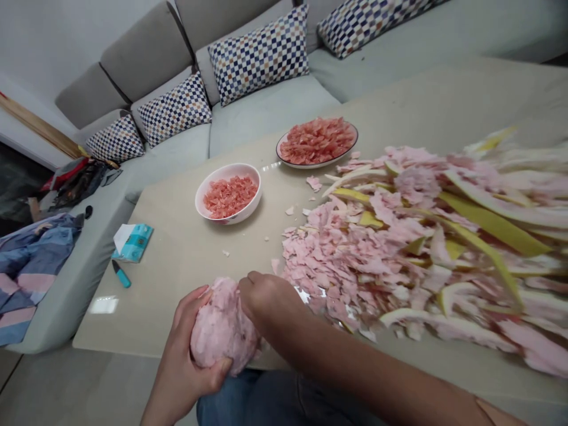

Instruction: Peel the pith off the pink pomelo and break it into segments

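A peeled pink pomelo (222, 325) sits over my lap at the table's near edge. My left hand (186, 355) cups it from below and the left, fingers wrapped round it. My right hand (266, 296) presses on its top right side with fingers curled into the pink pith. Beside the right hand spreads a big heap of pink pith and yellow-green peel (399, 248).
On the beige table (177, 260) stand a white bowl of red pulp (228, 193) and a plate of red pulp (317, 142). A teal tissue pack (132, 241) and a blue lighter (120, 274) lie at the left. A grey sofa with checked cushions (260, 56) runs behind.
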`<state>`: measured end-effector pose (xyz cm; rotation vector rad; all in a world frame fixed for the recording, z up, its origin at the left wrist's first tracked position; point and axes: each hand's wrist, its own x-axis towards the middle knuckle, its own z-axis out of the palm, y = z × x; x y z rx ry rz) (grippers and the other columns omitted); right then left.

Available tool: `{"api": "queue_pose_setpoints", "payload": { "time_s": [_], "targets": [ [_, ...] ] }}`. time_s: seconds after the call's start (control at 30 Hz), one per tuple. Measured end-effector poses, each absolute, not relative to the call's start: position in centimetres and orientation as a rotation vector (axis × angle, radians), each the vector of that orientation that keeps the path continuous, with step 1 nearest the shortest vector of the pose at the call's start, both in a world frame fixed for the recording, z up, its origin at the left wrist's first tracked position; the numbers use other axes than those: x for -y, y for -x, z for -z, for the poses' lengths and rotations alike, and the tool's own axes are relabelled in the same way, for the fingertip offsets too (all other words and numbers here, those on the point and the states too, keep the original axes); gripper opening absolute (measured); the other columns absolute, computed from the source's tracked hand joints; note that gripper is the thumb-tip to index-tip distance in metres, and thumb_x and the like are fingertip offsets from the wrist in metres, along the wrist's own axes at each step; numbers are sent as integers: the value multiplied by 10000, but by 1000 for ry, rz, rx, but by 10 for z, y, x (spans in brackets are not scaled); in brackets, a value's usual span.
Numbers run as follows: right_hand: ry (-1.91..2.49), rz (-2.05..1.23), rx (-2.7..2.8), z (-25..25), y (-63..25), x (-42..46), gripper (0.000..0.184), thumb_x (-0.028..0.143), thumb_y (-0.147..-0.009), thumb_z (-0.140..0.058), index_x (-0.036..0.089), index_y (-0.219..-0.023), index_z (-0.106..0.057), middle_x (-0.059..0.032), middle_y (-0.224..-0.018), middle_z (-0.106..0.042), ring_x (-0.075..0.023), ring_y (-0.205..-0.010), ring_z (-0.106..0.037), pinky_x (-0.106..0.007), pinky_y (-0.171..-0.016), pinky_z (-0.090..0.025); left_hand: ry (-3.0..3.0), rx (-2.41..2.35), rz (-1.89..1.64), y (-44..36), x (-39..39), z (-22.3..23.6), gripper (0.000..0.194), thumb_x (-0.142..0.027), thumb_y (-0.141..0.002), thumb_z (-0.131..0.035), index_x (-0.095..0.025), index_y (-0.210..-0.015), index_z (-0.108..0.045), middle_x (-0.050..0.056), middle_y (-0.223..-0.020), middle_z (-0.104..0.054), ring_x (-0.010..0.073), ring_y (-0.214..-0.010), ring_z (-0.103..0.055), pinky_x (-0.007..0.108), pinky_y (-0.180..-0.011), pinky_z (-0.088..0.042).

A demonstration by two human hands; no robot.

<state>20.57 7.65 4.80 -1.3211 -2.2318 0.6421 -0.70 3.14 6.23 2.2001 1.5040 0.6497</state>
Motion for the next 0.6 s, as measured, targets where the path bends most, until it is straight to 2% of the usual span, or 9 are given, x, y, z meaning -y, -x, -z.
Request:
{"api": "queue_pose_setpoints", "payload": {
  "time_s": [0.13,0.23,0.43,0.53,0.6],
  "targets": [
    [1176,-832,2105,-47,-219,-82,171,111,-877,-574,150,-858,-740,-75,-850,-717,-163,-766,-633,-258,-701,-448,-2173,-1519,-679,9,-28,-60,726,-576,-770,-675,-280,-1385,-429,153,-1442,-443,383,-1332,-470,584,-1062,-425],
    [1100,-981,1909,-47,-226,-80,227,78,-870,-551,175,-890,-755,-47,-877,-717,-140,-807,-632,-240,-749,-452,-2149,-1507,-677,10,-28,-60,740,-610,-766,-669,-290,-1388,-427,147,-1450,-437,375,-1333,-473,571,-1064,-431],
    [1195,-1026,1958,-53,-227,-78,185,123,-784,-656,163,-928,-764,-54,-875,-713,-139,-727,-605,-238,-684,-427,-2148,-1511,-667,11,-28,-60,746,-625,-773,-661,-296,-1397,-417,146,-1460,-427,379,-1342,-460,584,-1065,-421],
    [1217,-964,2123,-56,-227,-85,102,160,-791,-675,146,-845,-760,-70,-829,-713,-154,-734,-603,-248,-668,-399,-2166,-1499,-670,12,-27,-59,743,-612,-778,-661,-287,-1400,-415,155,-1461,-420,383,-1346,-449,595,-1064,-412],
    [1196,-905,2246,-56,-226,-89,118,174,-823,-648,145,-756,-741,-68,-758,-701,-155,-703,-589,-258,-635,-369,-2180,-1487,-671,13,-27,-59,742,-608,-780,-658,-283,-1402,-415,156,-1460,-420,381,-1345,-449,593,-1067,-409]
  ]
}}
